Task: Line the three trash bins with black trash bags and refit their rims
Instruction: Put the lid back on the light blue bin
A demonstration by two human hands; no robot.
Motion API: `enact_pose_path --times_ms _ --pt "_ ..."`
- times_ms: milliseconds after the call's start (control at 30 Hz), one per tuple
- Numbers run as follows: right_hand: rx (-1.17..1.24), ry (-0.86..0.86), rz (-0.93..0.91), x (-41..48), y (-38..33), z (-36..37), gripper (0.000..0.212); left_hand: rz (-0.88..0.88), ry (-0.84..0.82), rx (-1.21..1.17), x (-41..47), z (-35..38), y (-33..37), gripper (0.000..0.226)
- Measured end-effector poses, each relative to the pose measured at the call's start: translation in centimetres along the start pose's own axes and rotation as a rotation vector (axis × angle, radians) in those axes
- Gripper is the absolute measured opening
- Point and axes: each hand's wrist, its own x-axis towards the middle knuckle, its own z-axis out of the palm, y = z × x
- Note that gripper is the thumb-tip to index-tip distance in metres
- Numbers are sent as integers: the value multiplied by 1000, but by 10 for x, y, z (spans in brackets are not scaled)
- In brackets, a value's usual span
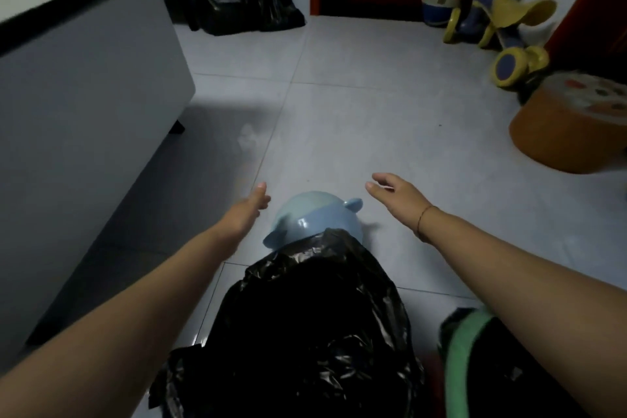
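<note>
A light blue rim with two small ears lies on the floor tiles just beyond a bin draped in a black trash bag. My left hand reaches out to the left of the blue rim, fingers straight, holding nothing. My right hand is stretched out to the right of it, fingers relaxed and empty. Neither hand touches the rim. At the bottom right stands a second bin with a green rim fitted over a black bag.
A grey cabinet with a white top runs along the left. Full black bags sit by the far wall. A yellow and blue ride-on toy, a ball and an orange stool stand at the right.
</note>
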Motion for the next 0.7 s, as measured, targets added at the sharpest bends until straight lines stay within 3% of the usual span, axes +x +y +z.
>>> enact_pose_path --times_ms 267,600,700 --pt "24 -80 100 49 24 32 48 -106 -20 -110 26 11 -51 71" --pt "-3 -121 128 47 27 42 39 -109 7 -237 27 18 -53 66" --pt "3 -142 138 36 22 30 35 -82 18 -252 19 14 -45 54"
